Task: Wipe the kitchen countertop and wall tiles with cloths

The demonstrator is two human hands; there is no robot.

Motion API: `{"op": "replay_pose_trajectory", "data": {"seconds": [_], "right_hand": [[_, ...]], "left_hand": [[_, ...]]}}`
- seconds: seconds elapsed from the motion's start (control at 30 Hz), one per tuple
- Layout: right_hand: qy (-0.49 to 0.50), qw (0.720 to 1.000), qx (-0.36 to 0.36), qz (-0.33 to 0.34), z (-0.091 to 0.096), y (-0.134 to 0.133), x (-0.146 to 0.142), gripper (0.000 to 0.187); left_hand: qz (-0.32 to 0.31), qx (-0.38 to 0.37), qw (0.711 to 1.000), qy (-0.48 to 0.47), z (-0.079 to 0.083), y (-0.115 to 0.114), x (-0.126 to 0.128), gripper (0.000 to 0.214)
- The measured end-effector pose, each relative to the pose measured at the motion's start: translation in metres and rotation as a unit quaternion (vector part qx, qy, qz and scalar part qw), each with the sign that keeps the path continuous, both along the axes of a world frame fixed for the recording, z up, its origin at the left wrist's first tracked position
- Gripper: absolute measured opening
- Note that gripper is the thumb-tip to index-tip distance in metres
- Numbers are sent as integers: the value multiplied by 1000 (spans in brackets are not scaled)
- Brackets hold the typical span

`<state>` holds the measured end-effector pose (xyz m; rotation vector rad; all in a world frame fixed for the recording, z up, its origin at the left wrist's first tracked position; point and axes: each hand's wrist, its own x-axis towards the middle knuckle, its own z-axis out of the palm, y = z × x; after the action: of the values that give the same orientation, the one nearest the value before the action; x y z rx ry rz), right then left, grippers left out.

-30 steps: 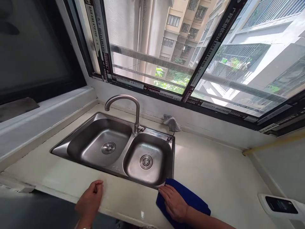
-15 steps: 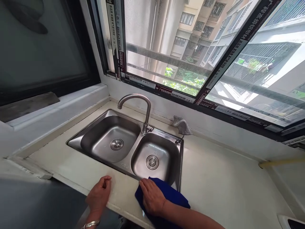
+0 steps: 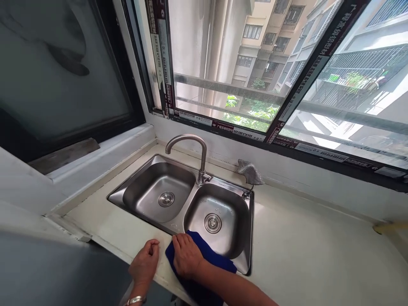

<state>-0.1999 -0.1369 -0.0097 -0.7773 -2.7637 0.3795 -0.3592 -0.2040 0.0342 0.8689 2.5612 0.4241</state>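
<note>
My right hand [image 3: 185, 256] lies flat on a blue cloth [image 3: 213, 257], pressing it onto the front rim of the steel double sink [image 3: 188, 203]. The cloth spreads over the rim and down the counter's front edge. Just left of it, my left hand [image 3: 145, 263] rests on the cream counter [image 3: 121, 229] with its fingers curled loosely and nothing in them; a bracelet shows on that wrist.
A curved steel faucet [image 3: 195, 151] stands behind the two basins. A grey mesh scrubber [image 3: 250, 172] sits at the sink's back right corner. Behind is a large window [image 3: 248, 72]; a white ledge [image 3: 95, 148] runs on the left. Counter extends right.
My right hand has slid the blue cloth leftward along the sink's front rim, from the right corner toward the middle, closing on my left hand. The view has shifted left too.
</note>
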Motion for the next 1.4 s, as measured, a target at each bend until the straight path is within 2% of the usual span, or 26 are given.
{"op": "replay_pose_trajectory", "data": {"seconds": [0.13, 0.23, 0.4, 0.5, 0.57, 0.63, 0.7, 0.83, 1.0, 1.17, 1.3, 1.4], "right_hand": [[18, 998, 58, -3, -2, -3, 2, 59], [46, 993, 103, -41, -7, -11, 18, 53], [92, 974, 176, -112, -31, -25, 77, 50], [95, 957, 218, -168, -47, -32, 113, 50], [90, 949, 235, -189, -55, -34, 130, 52], [84, 946, 245, -194, -61, -34, 139, 54], [74, 944, 261, -187, -66, -33, 143, 54], [63, 935, 313, -157, -70, -31, 147, 60], [42, 937, 300, -175, -66, -42, 151, 72], [29, 950, 255, -178, -63, -57, 144, 75], [22, 959, 236, -152, -61, -62, 135, 79], [22, 966, 226, -122, -57, -63, 122, 80]], "left_hand": [[-5, -5, 1000, -15, 2, 0, 0, 34], [-2, 3, 1000, -23, 0, -1, 0, 33], [9, 34, 999, -28, -10, -4, -9, 34], [27, 112, 993, -29, -13, -2, -8, 34], [-32, 229, 973, 13, -15, 1, 4, 31], [-158, 337, 926, 68, -19, 6, 25, 29], [-246, 366, 893, 89, -27, 12, 50, 30], [-327, 362, 864, 127, -50, 18, 84, 35], [-367, 271, 854, 252, -68, 4, 87, 44], [-329, 257, 841, 344, -75, -27, 84, 53], [-291, 268, 823, 408, -78, -48, 79, 56], [-282, 255, 822, 424, -79, -67, 69, 59]]}}
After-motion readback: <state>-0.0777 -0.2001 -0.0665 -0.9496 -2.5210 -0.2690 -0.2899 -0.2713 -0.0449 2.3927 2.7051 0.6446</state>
